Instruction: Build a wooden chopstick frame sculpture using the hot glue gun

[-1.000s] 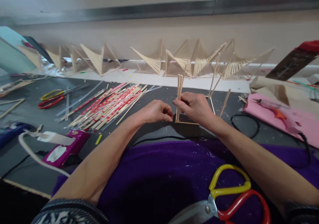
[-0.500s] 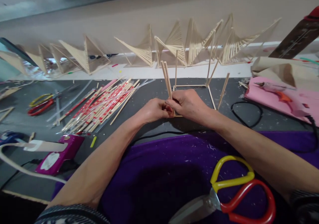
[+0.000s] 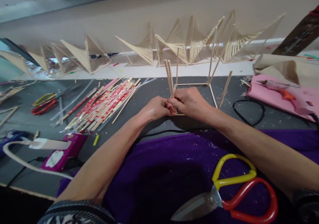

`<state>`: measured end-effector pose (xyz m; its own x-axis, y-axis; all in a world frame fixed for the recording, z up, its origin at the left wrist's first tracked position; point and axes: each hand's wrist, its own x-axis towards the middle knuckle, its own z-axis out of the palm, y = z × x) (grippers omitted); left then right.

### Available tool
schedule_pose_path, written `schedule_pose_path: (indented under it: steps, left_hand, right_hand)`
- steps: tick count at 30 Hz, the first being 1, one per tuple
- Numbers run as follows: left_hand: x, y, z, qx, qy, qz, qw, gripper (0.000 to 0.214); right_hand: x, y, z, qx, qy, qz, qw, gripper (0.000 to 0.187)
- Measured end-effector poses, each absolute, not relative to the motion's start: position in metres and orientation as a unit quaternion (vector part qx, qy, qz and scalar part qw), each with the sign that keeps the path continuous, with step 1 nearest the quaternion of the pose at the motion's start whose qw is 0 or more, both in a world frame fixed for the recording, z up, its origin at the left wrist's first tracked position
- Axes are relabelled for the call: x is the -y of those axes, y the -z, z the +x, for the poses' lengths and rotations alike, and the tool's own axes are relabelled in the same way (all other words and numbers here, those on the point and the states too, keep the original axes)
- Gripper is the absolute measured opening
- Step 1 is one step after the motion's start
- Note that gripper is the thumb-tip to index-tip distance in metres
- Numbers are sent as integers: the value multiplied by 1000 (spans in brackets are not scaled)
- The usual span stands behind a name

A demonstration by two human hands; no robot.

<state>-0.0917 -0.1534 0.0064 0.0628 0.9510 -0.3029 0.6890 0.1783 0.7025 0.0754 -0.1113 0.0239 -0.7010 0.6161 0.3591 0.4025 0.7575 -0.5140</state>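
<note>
My left hand [image 3: 156, 108] and my right hand [image 3: 189, 101] meet at the near corner of a square frame of thin wooden sticks [image 3: 210, 90] lying on the dark table. Both hands are closed in a pinch around a pair of upright wooden sticks [image 3: 169, 76] that rise and lean slightly left from that corner. Other sticks stand up from the frame's far corners and right side.
A pile of red-and-white wrapped chopsticks [image 3: 106, 103] lies left of my hands. Finished stick models [image 3: 174, 44] line the wall. Big yellow-and-red scissors [image 3: 231, 190] rest on the purple cloth [image 3: 154, 170]. A glue gun [image 3: 284, 92] lies on a pink mat at right; smaller scissors [image 3: 43, 101] at left.
The view tilted down, so the frame and wall models sit higher. My hands closed in together at the frame's corner, and the upright sticks now lean left instead of standing straight.
</note>
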Motion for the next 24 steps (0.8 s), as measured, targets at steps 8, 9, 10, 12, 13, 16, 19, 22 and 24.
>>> schedule_pose_path:
  steps: [8,9,10,12,13,16,19,22,24]
  left_hand:
    - [156,-26,-89,-662,-133,593,439,8]
    - [156,-27,-92,-659,-122,591,449,11]
    - [157,-28,-94,-657,-113,591,455,14]
    - [158,-29,-99,-655,-107,592,458,19]
    - [158,-28,-100,-655,-110,593,455,21]
    - [160,-24,-99,-656,-125,615,419,23]
    - [160,-20,-96,-662,-130,650,349,18]
    - [160,-18,-93,-675,-114,664,303,16]
    - [160,-19,-92,-678,-108,666,294,15]
  right_hand:
    - [114,-25,75,912,-183,-264,253,27]
    - [115,-25,75,913,-182,-262,253,27]
    - [115,-24,75,914,-180,-261,254,27]
    - [115,-25,75,914,-177,-261,256,27]
    - [115,-25,75,913,-176,-263,256,27]
    - [117,-26,74,913,-174,-277,244,26]
    - [118,-28,74,914,-170,-289,231,25]
    - [118,-27,75,913,-167,-289,233,26]
    - [117,-26,75,912,-166,-290,237,26]
